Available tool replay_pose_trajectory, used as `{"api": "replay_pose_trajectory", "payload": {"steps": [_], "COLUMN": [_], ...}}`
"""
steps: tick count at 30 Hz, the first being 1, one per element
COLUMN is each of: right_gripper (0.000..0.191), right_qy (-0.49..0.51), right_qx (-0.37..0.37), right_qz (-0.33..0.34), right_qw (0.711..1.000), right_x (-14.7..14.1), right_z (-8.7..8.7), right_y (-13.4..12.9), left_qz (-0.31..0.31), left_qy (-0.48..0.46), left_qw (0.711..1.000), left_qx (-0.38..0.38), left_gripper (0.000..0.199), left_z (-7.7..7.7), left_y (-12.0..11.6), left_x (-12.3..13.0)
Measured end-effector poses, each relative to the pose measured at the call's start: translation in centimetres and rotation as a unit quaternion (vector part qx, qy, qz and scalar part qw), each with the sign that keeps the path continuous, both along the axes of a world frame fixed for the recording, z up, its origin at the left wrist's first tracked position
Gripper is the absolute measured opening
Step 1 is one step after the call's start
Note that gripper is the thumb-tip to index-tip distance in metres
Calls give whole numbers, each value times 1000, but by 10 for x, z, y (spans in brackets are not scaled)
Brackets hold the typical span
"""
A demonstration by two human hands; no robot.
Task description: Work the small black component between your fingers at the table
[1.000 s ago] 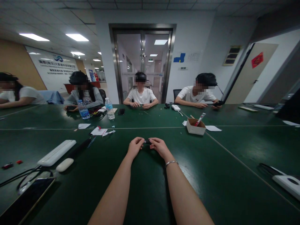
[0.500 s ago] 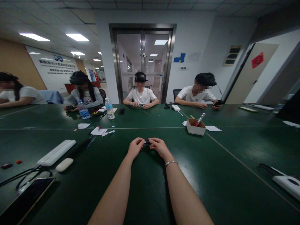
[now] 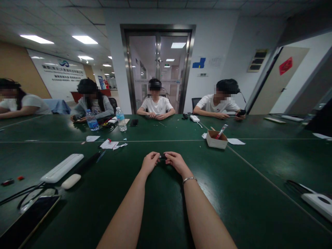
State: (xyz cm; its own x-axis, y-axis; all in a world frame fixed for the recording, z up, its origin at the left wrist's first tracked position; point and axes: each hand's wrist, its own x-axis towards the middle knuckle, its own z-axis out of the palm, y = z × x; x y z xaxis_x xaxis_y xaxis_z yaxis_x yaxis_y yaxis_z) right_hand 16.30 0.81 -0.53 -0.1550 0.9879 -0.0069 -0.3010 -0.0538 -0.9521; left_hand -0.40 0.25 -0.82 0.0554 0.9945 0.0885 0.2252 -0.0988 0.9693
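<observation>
A small dark object (image 3: 162, 156) spans the gap between my two hands, just above the green table (image 3: 166, 193). My left hand (image 3: 150, 162) pinches its left end, where a small light patch shows. Its right end is in the closed fingers of my right hand (image 3: 176, 162), which has a silver bangle at the wrist. The object is too small to make out exactly.
Left: a white power bank (image 3: 62, 168), a white oval case (image 3: 71, 181), a phone (image 3: 31, 218) and cables. Ahead: paper scraps (image 3: 109, 144), two bottles (image 3: 121, 119) and a small box (image 3: 217, 141). A white device (image 3: 317, 204) lies right. Several people sit across the table.
Both hands stay in nearly the same place. The fingers have shifted slightly around the small dark object, and a bit more of it shows between them.
</observation>
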Motion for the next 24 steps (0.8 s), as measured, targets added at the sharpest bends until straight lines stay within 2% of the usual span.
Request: {"api": "replay_pose_trajectory", "payload": {"steps": [11, 19, 24], "right_gripper": [30, 29, 29], "right_qy": [-3, -7, -3], "right_qx": [-6, -3, -8], "right_qz": [0, 4, 2], "right_qw": [1000, 1000, 1000], "right_x": [-1, -1, -1], "right_z": [2, 2, 1], "right_y": [0, -1, 0], "left_qz": [-10, -13, -12], "left_qy": [9, -2, 7], "left_qw": [1000, 1000, 1000], "left_qx": [-3, 6, 8], "left_gripper": [38, 31, 37], "left_z": [0, -5, -2], "left_y": [-1, 3, 1], "left_x": [-1, -2, -1]}}
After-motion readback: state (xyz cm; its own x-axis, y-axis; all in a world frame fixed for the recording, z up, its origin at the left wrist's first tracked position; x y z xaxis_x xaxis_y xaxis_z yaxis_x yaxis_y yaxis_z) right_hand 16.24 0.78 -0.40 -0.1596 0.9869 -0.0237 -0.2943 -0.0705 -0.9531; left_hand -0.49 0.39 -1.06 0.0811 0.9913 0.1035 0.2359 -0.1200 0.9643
